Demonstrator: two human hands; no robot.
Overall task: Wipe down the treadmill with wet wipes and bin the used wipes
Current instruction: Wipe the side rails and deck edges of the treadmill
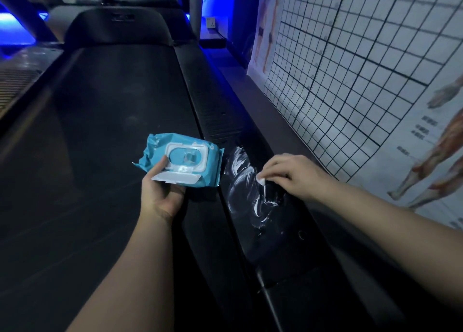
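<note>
Two hands are in view, one on each side of the right edge of the belt [100,131] of a single dark treadmill [130,86]. The left hand [160,193] is held palm up over the belt's right part, its fingers curled under one blue pack [185,161] of wipes and its thumb laid on the pack's top. The pack's one white flip lid [175,177] hangs open towards the person.

The right hand [290,176] lies to the right of the belt, on the black rail [215,111] that runs along it. Its fingers are bent and closed round one wipe [261,180], pressing it to the rail — only a small white corner shows past the fingertips, so the rest of the wipe cannot be made out. Wet white streaks [238,166] curve over the rail just beside that hand, on its belt side.

Further right of the belt, beyond the rail, one chart [350,68] with a black grid and body figures covers the wall. Past the belt's far end, one socket [211,22] sits on the wall in blue light — the room is dim.
</note>
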